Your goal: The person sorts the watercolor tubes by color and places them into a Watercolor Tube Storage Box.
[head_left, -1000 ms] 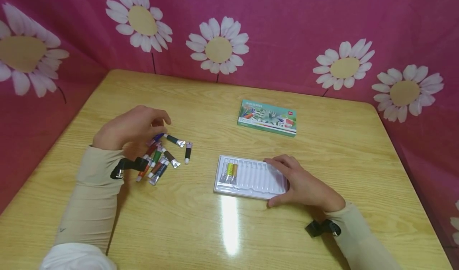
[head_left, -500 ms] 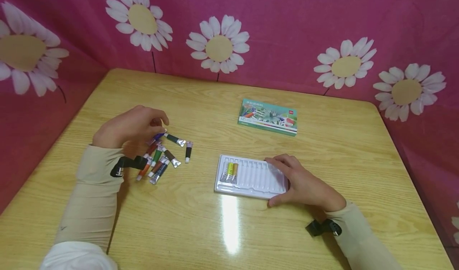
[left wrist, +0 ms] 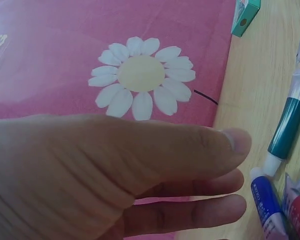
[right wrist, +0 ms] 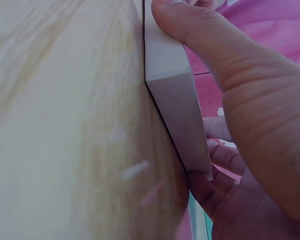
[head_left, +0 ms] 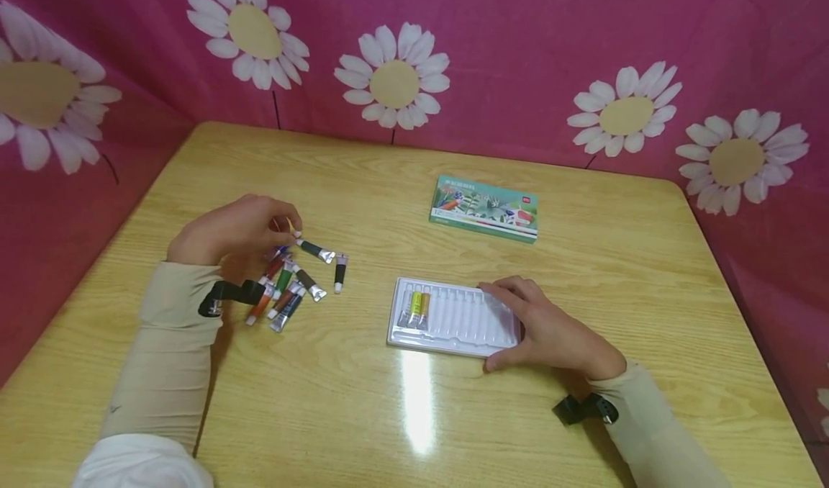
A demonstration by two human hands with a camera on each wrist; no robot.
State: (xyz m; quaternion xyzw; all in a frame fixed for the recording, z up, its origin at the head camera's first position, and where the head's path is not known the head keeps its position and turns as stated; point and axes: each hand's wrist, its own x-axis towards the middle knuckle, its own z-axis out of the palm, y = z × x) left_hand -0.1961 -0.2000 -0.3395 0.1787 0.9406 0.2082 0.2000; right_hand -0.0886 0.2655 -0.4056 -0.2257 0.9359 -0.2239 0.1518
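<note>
My left hand (head_left: 236,225) hovers over the pile of paint tubes, thumb and fingers apart and loosely bent. Its fingertips are right by the white cap of a blue paint tube (left wrist: 264,200), with nothing showing between them in the left wrist view. A dark green paint tube (head_left: 315,250) lies just beyond. With the thumb on the near edge and fingers on the far edge, my right hand (head_left: 550,330) grips the right end of a white plastic tray (head_left: 453,347). Its leftmost slots hold a whitish tube (head_left: 404,309), a yellow tube (head_left: 416,308) and an ochre tube (head_left: 424,311).
Green (head_left: 283,283), brown (head_left: 309,284), orange (head_left: 260,304) and dark blue (head_left: 287,311) tubes lie in the pile. A black tube (head_left: 340,273) lies apart to its right. Behind the tray is a teal paint box (head_left: 483,209). A pink flowered cloth (head_left: 492,56) borders the wooden table (head_left: 324,409).
My left index finger has lowered slightly towards the blue tube's cap. My right hand and the tray stay in place.
</note>
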